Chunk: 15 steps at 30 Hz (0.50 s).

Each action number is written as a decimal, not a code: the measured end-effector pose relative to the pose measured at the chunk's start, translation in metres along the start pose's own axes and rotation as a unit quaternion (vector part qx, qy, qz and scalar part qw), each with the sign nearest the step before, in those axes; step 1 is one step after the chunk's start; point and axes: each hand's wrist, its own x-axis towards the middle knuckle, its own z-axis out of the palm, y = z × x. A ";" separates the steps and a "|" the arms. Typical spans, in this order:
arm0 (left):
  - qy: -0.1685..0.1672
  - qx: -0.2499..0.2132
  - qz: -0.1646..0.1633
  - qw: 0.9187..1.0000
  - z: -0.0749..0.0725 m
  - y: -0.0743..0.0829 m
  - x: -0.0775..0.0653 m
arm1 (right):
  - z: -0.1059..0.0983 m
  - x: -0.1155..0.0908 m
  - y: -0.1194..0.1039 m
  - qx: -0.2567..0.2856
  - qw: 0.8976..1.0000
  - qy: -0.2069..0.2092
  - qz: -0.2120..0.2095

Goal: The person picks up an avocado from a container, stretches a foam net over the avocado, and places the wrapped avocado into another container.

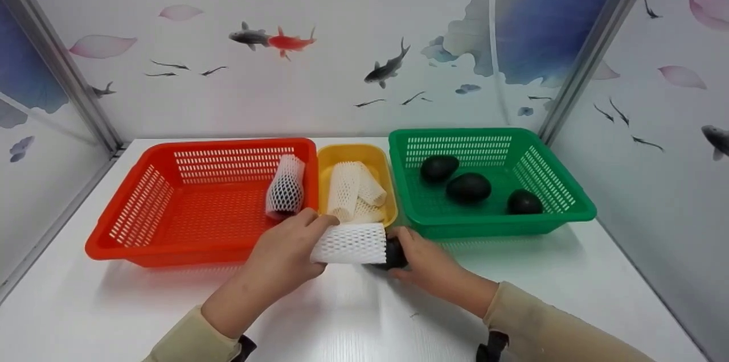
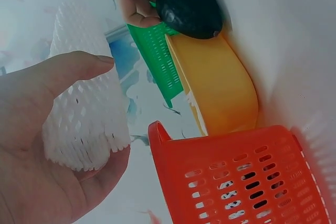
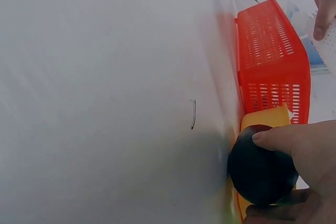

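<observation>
Over a white desk (image 1: 342, 316), a person is pairing a white foam-net sleeve (image 1: 350, 243), which the curled fingers of the left hand (image 1: 290, 247) are gripping, with a bare dark fruit (image 1: 394, 254), which the fingers of the right hand (image 1: 427, 262) are grasping. That fruit is being held just in front of the yellow basket (image 2: 223, 85), and the sleeve's mouth is facing it in the head view; the left wrist view is showing the two apart, so the fruit is not yet wearing a net.

By the look of it, the work is standing at an early point: one piece is appearing finished, one is being handled, and three are waiting. In the red basket (image 1: 171, 257) at left, a single netted fruit (image 1: 285, 191) is lying near the right-hand wall, its dark surface showing through the mesh. In the yellow basket, several pale foam-net sleeves (image 1: 343, 191) are lying over one another, their exact count not showing. In the green basket (image 1: 484, 226) at right, three bare fruits (image 1: 468, 188) are resting, two lying close together toward the left and the third sitting near the front right. The yellow basket is standing between the larger two, probably serving as the supply of nets
</observation>
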 end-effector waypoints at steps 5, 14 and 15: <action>0.000 -0.009 0.000 1.000 0.001 0.000 0.002 | -0.001 -0.002 0.001 0.003 1.000 0.000 -0.018; 0.012 -0.040 -0.013 0.999 0.002 -0.003 0.005 | -0.015 -0.014 -0.003 0.012 0.997 0.024 -0.077; 0.011 -0.042 -0.017 0.999 0.002 -0.003 0.006 | -0.017 -0.015 -0.004 0.010 0.996 0.026 -0.080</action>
